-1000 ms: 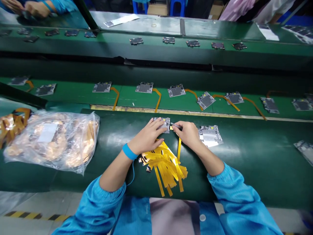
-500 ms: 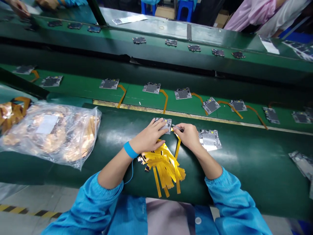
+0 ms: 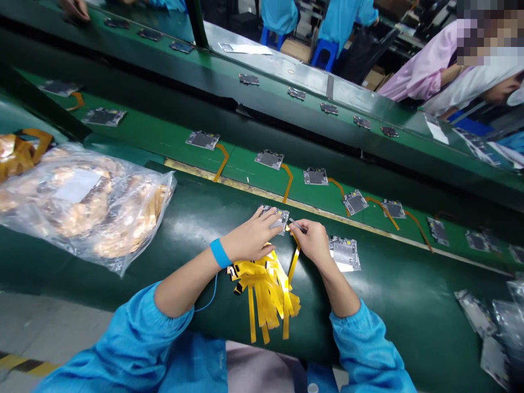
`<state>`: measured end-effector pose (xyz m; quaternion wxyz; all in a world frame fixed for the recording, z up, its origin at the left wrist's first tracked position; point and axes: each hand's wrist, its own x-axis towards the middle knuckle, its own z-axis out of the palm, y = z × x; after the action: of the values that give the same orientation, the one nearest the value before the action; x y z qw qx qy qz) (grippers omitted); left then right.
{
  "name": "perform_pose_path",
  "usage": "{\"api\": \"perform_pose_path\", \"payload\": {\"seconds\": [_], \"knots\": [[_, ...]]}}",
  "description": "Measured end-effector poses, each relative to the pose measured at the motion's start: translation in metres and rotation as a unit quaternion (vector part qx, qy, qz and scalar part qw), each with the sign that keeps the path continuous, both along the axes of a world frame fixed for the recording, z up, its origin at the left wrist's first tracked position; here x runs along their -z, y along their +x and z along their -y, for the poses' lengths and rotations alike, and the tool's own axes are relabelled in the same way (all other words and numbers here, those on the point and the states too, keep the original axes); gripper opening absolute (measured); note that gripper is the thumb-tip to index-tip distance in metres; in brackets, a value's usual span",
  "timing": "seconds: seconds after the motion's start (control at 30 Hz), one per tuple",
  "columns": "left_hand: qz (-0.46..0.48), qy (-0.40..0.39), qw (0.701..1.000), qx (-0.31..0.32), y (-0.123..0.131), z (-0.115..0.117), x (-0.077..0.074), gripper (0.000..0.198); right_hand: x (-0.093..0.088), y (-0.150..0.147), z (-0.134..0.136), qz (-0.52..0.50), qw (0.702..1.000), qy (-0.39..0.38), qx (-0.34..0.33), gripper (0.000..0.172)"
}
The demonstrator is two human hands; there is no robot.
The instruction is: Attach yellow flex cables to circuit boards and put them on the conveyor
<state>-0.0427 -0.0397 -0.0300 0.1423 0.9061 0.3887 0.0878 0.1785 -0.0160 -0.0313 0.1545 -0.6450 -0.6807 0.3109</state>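
My left hand [image 3: 251, 236] lies with its fingers stretched over a small circuit board [image 3: 281, 219] on the green work surface. A blue band with a thin cord circles that wrist. Beside the board's right edge, my right hand [image 3: 311, 240] pinches a thin grey tool [image 3: 296, 225], its tip close to the board. An orange flat ribbon cable [image 3: 293, 265] runs down from that edge; whether it is attached is too small to tell. Below my left hand spreads a pile of yellow-orange ribbon cables [image 3: 266, 295]. Another circuit board [image 3: 346, 252] rests just right of my right wrist.
A clear plastic bag [image 3: 94, 213] of copper-coloured cables lies left, by loose cables [image 3: 16, 155]. Ahead, a green conveyor [image 3: 241, 177] carries several boards with cables. More boards [image 3: 477, 314] lie at right. Across the line are other people and a green post [image 3: 197, 24].
The camera view has tilted and shifted, so the surroundings appear turned. Both hands stay at the same board, the tool's tip still by its right edge.
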Motion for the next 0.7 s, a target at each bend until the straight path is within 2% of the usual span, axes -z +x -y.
{"api": "perform_pose_path", "payload": {"seconds": [0.4, 0.7], "knots": [[-0.007, 0.043, 0.999, -0.005, 0.006, 0.004, 0.012, 0.077, 0.001, 0.000, 0.000, -0.021, 1.000, 0.011, -0.015, 0.024], [-0.027, 0.060, 0.997, -0.026, 0.012, 0.007, 0.012, 0.071, 0.003, 0.000, 0.001, -0.008, 1.000, 0.014, -0.019, 0.023]]}}
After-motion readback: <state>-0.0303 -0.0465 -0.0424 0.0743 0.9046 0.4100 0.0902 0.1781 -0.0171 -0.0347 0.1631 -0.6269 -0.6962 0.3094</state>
